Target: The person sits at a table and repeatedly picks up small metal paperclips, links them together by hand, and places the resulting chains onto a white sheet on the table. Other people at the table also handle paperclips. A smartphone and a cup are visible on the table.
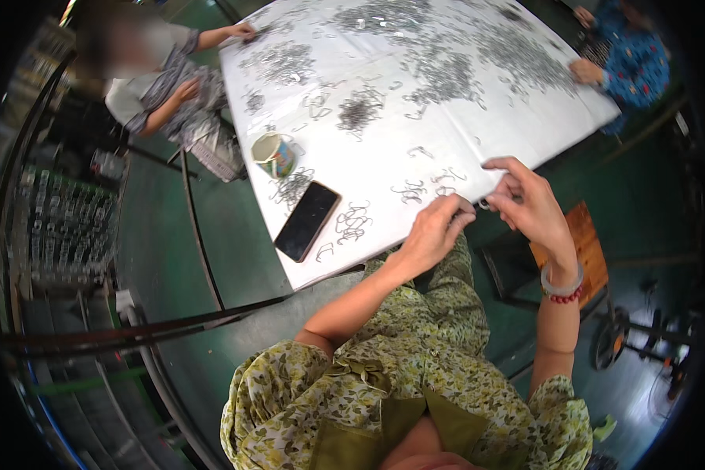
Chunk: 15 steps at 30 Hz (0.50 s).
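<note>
My left hand [437,229] is closed over the table's near edge, with thumb and fingertips pinched together. What it pinches, if anything, is too small to make out. Just to its right, my right hand [529,205] holds a small shiny metal piece [484,204] at its thumb and fingertips, with the index finger arched above. A gap separates the two hands. Beyond my left hand, small groups of thin curved wire pieces [411,190] lie on the white tabletop [376,160]. More curved wire pieces [353,223] are spread beside the phone.
A black phone [309,221] and a patterned cup [274,155] stand near the left edge. Large heaps of metal pieces [442,74] cover the far side. People sit at the far left [172,94] and far right [634,66]. A wooden stool [587,247] is at my right.
</note>
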### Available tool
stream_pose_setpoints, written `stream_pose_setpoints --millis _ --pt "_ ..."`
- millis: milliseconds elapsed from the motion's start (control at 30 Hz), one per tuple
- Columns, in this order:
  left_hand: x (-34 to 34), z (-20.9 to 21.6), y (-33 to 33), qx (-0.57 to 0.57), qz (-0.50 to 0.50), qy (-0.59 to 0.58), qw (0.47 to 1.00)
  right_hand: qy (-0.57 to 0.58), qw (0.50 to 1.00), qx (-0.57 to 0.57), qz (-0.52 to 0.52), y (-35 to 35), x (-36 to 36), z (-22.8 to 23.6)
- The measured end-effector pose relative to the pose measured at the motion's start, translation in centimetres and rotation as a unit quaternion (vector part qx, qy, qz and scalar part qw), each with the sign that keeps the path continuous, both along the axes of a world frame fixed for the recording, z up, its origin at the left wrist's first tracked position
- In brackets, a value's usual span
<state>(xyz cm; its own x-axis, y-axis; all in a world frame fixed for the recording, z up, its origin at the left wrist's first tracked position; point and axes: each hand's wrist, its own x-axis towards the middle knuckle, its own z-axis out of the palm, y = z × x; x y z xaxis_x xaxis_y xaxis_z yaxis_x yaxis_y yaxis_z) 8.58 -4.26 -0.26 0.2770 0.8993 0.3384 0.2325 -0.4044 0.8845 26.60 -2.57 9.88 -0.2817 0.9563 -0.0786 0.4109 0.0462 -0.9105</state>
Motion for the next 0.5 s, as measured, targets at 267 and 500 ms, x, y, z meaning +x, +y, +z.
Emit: stream_pose_setpoints --millis 267,500 --pt "-7.7 -4.5 6.6 0.075 0.143 0.098 0.982 0.018 0.999 -0.023 -0.030 0.9 -1.7 -2.8" --pt "-18.1 -8.4 18.5 0.095 0.189 0.412 0.887 -0.003 0.999 -0.039 0.034 1.2 -1.6 -3.6"
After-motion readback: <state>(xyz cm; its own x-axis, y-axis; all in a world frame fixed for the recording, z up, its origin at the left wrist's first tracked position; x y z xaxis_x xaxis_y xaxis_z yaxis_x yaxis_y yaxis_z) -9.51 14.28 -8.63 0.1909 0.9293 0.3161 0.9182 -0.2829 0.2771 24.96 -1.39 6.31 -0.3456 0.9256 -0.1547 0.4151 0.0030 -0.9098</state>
